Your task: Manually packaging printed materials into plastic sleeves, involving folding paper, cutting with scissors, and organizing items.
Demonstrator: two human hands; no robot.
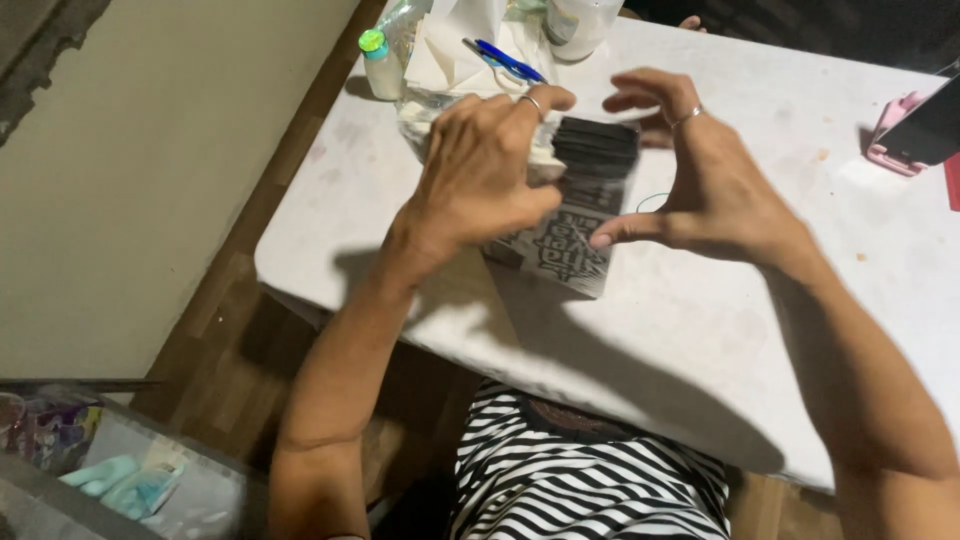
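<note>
A stack of dark flat pieces rests on a sheet of printed newspaper on the white table. My left hand, a ring on one finger, grips the left side of the stack and the folded paper. The fingers of my right hand curve around the stack's right side, the thumb pressing on the newspaper's edge. A ring shows on that hand too.
A small white bottle with a green cap, a clear plastic bag with paper, a blue pen and a white container stand behind the stack. A pink phone holder sits at right. A box of clutter is lower left.
</note>
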